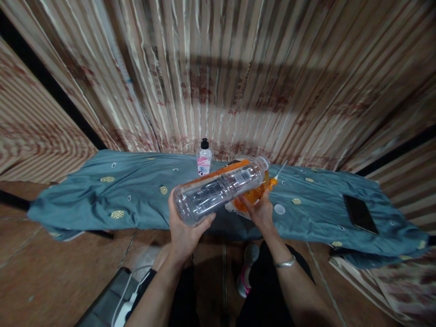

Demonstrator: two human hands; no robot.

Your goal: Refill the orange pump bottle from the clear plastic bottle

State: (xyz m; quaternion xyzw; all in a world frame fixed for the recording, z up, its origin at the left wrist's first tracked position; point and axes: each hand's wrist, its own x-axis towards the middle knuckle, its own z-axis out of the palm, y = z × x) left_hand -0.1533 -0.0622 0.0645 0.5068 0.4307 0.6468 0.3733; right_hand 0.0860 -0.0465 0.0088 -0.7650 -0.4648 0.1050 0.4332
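Observation:
My left hand [185,234] is wrapped around the base of a large clear plastic bottle [218,190] with an orange label. The bottle tilts, its mouth pointing up and to the right. Below that mouth, my right hand [261,211] grips an orange see-through bottle [254,195], partly hidden behind the clear one. An orange pump head [273,182] with a thin pale tube appears just beyond my right hand. Close to that hand, a round white cap [279,209] lies on the cloth. Something white and crumpled [231,208] shows under the orange bottle.
A blue-green patterned cloth [85,195] covers the long narrow table. A small clear bottle with a black cap [204,159] stands near the back edge. On the right lies a black phone [360,213]. Striped curtains [218,77] hang behind. A white cable [124,299] is at lower left.

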